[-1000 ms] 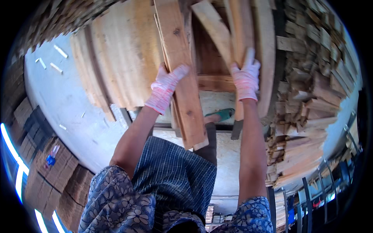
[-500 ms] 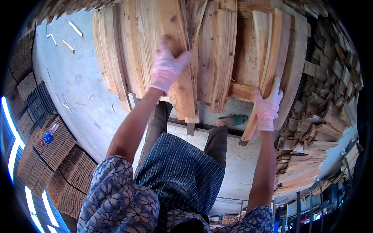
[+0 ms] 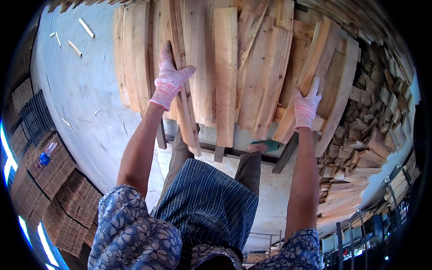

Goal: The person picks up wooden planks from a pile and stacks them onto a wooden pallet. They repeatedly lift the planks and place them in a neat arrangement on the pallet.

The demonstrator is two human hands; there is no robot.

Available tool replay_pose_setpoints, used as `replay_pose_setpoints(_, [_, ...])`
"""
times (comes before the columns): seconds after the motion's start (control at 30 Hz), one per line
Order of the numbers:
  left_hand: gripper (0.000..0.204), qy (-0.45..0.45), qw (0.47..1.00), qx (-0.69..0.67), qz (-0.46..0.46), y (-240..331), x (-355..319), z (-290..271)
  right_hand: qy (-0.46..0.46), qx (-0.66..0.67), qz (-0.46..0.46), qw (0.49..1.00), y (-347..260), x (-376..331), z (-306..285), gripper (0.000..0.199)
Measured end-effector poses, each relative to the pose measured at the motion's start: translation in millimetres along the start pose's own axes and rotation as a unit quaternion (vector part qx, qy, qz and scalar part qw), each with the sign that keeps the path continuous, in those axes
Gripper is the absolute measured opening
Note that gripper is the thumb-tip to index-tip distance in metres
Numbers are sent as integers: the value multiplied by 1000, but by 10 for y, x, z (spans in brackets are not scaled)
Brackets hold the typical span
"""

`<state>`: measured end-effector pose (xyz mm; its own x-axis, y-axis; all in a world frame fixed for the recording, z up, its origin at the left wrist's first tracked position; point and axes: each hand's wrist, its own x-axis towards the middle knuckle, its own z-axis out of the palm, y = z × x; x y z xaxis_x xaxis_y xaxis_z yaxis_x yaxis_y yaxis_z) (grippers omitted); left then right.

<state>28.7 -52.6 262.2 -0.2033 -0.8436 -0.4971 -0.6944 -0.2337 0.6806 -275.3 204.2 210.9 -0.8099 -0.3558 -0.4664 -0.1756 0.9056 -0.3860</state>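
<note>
Pale wooden planks (image 3: 225, 67) lie side by side, some overlapping, on a dark metal frame (image 3: 285, 153). My left hand (image 3: 170, 84), in a pinkish-white knitted glove, is closed around a narrow plank (image 3: 185, 110). That plank stands partly tipped on edge, its near end jutting out past the others. Toward the right end of the row, my right hand (image 3: 306, 107), gloved alike, grips the near part of another plank (image 3: 315, 54), thumb on its left side and fingers on its right. This plank lies slantwise over the boards below.
Offcut wood is heaped (image 3: 366, 121) along the right side. At the left stand stacks of brown slatted pieces (image 3: 56, 180) with a blue item (image 3: 44, 158) on top. Thin sticks (image 3: 75, 48) lie on the grey floor. My green shoe (image 3: 272, 145) is beside the frame.
My left hand has moved left from a wide plank to a narrow one, now tipped up. The wide plank's place looks rearranged. The right hand's plank has shifted and slants more.
</note>
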Motion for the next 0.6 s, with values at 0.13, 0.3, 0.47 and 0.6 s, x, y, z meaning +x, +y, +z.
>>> replay_pose_setpoints(0.13, [99,34,952,295,-72,-168,179,34,0,36,-52,998,-298,-176,279,95])
replay_pose_setpoints(0.3, [97,36,957,289,-16,-446,102,167,8,-41,-44,998,-428,-407,119,91])
replay_pose_setpoints(0.47, [96,83,990,103,41,-806,-197,-215,-60,26,-91,994,-989,-1321,302,86])
replay_pose_setpoints(0.6, [98,96,981,152,70,-838,-416,-145,-95,-44,-144,984,-1278,-1698,1160,86])
